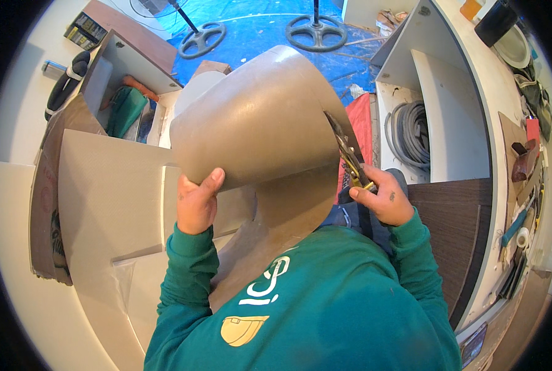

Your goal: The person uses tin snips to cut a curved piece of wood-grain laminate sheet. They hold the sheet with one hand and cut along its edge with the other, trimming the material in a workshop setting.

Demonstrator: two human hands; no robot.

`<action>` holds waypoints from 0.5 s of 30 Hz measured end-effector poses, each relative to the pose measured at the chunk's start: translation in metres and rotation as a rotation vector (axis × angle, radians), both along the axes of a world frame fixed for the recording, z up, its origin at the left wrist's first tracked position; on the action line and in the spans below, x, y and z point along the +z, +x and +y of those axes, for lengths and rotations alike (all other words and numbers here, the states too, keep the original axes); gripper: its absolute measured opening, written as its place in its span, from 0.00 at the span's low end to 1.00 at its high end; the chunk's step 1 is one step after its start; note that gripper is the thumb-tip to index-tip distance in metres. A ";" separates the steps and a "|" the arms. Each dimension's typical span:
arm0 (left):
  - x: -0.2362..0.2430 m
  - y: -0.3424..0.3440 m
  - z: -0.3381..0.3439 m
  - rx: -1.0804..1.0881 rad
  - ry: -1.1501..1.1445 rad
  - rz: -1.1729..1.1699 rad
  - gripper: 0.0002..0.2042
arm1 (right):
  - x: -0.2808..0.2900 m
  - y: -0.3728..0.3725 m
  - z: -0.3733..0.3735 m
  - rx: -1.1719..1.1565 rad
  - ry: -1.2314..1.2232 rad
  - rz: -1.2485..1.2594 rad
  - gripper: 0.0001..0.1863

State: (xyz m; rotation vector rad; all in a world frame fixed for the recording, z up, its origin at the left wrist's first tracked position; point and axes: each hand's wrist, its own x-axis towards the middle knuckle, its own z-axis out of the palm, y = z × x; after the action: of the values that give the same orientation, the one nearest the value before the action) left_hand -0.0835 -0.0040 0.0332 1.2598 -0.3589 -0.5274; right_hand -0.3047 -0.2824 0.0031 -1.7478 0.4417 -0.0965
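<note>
A large brown-grey flexible sheet [257, 117] curls over in a wide roll in front of me, and its lower part hangs down toward my lap. My left hand [197, 201] grips the lower left edge of the roll, thumb on the outer face. In my right hand [384, 195] is a pair of snips [346, 151] with dark blades and yellowish parts near the handles. The blades point up and away, against the right edge of the sheet. Whether they are parted or closed is hard to make out.
Pale panels [109, 191] lean at my left beside a cabinet [106, 71] with cloths inside. To the right, an open cabinet [455, 74] holds a coiled grey hose [408, 133]. Tools lie along a white counter [502, 161]. Two round stand bases [316, 32] rest on blue sheeting ahead.
</note>
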 end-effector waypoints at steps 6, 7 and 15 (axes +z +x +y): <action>-0.001 0.034 -0.019 -0.003 -0.042 -0.039 0.26 | 0.016 0.000 -0.006 0.037 0.133 0.025 0.22; 0.002 0.042 -0.026 -0.011 -0.045 -0.091 0.25 | 0.011 0.001 -0.006 0.025 0.161 0.011 0.22; 0.081 0.163 -0.095 -0.094 -0.191 -0.209 0.17 | 0.049 0.054 -0.041 -0.017 -0.081 -0.203 0.17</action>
State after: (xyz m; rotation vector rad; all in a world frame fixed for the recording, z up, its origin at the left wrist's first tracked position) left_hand 0.0799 -0.0990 0.1142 1.1193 -0.6326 -0.4309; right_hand -0.2511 -0.3238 0.0519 -1.7928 0.3075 -0.3047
